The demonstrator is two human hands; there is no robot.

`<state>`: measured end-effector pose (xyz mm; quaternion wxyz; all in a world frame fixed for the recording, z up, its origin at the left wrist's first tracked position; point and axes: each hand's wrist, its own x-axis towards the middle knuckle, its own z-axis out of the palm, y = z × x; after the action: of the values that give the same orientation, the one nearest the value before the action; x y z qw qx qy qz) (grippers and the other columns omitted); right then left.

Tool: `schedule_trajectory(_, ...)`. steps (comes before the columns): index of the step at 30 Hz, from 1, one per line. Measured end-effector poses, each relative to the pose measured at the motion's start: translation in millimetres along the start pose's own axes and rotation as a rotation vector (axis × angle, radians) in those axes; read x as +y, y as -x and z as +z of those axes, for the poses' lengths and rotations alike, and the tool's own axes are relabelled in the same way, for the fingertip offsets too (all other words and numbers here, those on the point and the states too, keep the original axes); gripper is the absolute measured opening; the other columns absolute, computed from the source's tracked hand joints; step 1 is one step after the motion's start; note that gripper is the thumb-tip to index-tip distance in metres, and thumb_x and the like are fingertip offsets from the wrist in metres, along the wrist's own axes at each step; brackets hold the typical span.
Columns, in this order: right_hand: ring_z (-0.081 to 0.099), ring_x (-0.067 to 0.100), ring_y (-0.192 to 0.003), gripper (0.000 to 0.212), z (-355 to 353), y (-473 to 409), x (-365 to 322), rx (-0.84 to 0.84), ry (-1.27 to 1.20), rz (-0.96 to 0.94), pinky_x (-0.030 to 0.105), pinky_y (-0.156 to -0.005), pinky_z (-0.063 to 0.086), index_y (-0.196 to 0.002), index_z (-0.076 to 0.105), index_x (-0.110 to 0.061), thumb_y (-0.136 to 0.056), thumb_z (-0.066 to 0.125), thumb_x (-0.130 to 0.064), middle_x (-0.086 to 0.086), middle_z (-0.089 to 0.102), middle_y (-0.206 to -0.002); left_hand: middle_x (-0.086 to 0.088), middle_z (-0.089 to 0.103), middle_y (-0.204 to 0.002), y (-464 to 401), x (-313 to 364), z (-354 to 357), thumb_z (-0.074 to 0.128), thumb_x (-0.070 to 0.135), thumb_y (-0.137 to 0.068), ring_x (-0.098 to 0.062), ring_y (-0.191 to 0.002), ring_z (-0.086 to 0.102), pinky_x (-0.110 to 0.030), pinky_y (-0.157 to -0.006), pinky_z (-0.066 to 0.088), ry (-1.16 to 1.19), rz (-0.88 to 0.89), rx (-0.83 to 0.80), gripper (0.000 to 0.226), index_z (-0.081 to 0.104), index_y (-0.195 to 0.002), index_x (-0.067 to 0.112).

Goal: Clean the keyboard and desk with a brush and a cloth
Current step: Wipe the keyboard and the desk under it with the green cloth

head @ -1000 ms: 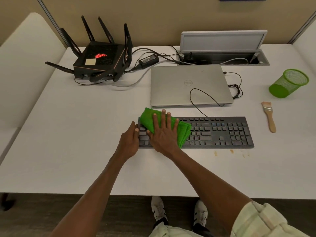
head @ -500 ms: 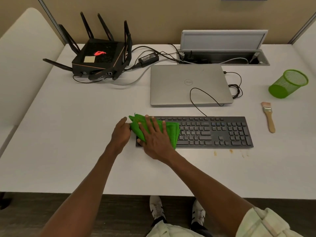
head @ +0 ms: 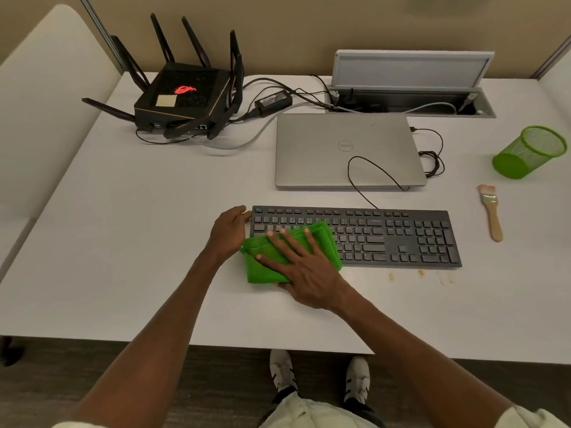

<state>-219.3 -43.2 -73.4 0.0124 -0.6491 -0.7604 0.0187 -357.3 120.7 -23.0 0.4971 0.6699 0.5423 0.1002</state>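
Fingers [head: 287, 242] spread flat | green folded cloth [head: 262, 267] | keyboard [head: 386, 239] left end, seemingly braced

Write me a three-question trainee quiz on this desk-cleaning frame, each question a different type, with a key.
1. True or false: the brush is in one of the person's hands.
2. Multiple choice: where does the green cloth lie?
A. on the closed laptop
B. over the left end of the keyboard, spilling onto the desk
C. inside the green mesh cup
3. Fill in: the right hand presses flat on the cloth while the left hand rests at the keyboard's ____ end.

Key: 1 false, it lies on the desk right of the keyboard; 2 B; 3 left.
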Motion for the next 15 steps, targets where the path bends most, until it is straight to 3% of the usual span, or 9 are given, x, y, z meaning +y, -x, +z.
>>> schedule_trajectory(2, -0.001, 0.031, -0.151, 0.068, 0, 2, 2, 0.004, -0.010, 0.024, 0.063, -0.117, 0.003, -0.154, 0.008, -0.044, -0.095, 0.040, -0.057, 0.007, -0.001, -0.165, -0.007, 0.066, -0.128, 1, -2, 3, 0.039, 0.012, -0.108, -0.025, -0.126, 0.055, -0.030, -0.106, 0.038, -0.037, 0.036, 0.009, 0.031, 0.067, -0.123, 0.009)
schedule_trajectory(5, 0.000, 0.031, -0.151, 0.068, 0, -15, -8, -0.019, -0.019, 0.036, 0.065, -0.116, 0.006, -0.155, 0.009, -0.042, -0.095, 0.038, -0.057, 0.009, -0.001, -0.165, -0.018, 0.062, -0.138, 1, -6, 10, 0.036, 0.006, -0.109, -0.029, -0.121, 0.056, -0.021, -0.089, 0.035, -0.080, 0.093, 0.016, 0.035, 0.060, -0.133, -0.003)
schedule_trajectory(7, -0.002, 0.031, -0.151, 0.067, 0, -28, -17, -0.037, -0.014, 0.022, 0.066, -0.115, 0.006, -0.155, 0.009, -0.041, -0.096, 0.038, -0.057, 0.010, -0.004, -0.164, -0.020, 0.060, -0.141, 3, -9, 11, 0.035, 0.004, -0.108, -0.031, -0.123, 0.056, -0.016, -0.085, 0.032, -0.117, 0.125, -0.006, 0.038, 0.055, -0.139, -0.003)
schedule_trajectory(12, 0.000, 0.031, -0.151, 0.066, -3, -13, -5, -0.029, 0.009, 0.057, 0.066, -0.115, 0.005, -0.154, 0.007, -0.043, -0.096, 0.034, -0.059, 0.009, -0.003, -0.165, -0.015, 0.043, -0.157, 3, -20, 7, 0.037, 0.022, -0.111, -0.029, -0.143, 0.044, -0.022, -0.105, 0.031, -0.231, 0.192, -0.044, 0.050, 0.032, -0.158, 0.007)
schedule_trajectory(15, -0.003, 0.032, -0.151, 0.066, -2, 17, 17, -0.025, 0.020, 0.118, 0.066, -0.116, 0.003, -0.154, 0.003, -0.045, -0.095, 0.029, -0.061, 0.007, -0.005, -0.165, -0.015, 0.024, -0.166, 5, -26, 7, 0.035, 0.027, -0.111, -0.025, -0.156, 0.020, -0.030, -0.122, 0.017, -0.264, 0.223, -0.022, 0.056, 0.021, -0.161, 0.004)
